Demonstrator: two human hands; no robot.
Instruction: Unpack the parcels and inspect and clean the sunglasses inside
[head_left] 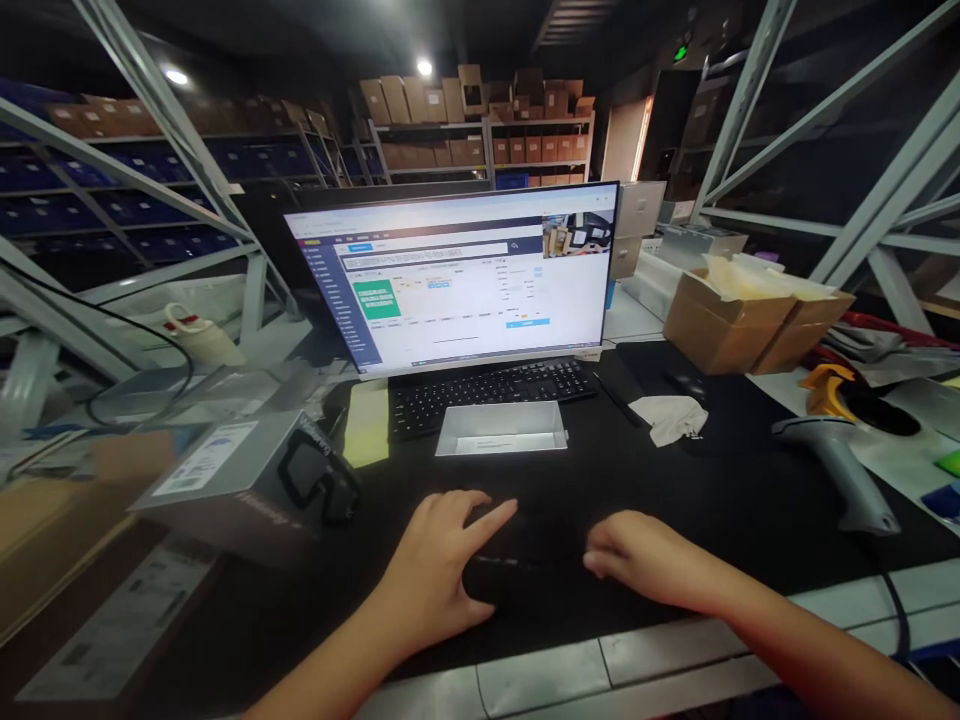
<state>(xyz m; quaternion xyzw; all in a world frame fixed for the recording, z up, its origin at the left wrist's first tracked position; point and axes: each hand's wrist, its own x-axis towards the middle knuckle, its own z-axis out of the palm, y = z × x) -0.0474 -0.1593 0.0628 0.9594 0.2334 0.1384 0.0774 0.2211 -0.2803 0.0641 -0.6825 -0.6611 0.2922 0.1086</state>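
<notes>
My left hand (pixel 442 565) is low over the black desk mat, its thumb and fingers spread apart. Facing it from the right, my right hand (pixel 630 555) has its fingers curled in; anything inside them is hidden. A dark, faintly shiny thing (pixel 517 555) lies between the two hands, too black against the mat for me to tell its kind. Just beyond them stands a shallow, open silver-grey box (pixel 502 430) with a small line of print inside. It sits in front of the black keyboard (pixel 487 393).
A lit monitor (pixel 457 290) stands behind the keyboard. At left are a grey box with a goggles picture (pixel 240 490) and a yellow paper pad (pixel 367 425). To the right lie crumpled white paper (pixel 671 418), a barcode scanner (pixel 844 470), a tape dispenser (pixel 832 390) and cardboard boxes (pixel 720 325).
</notes>
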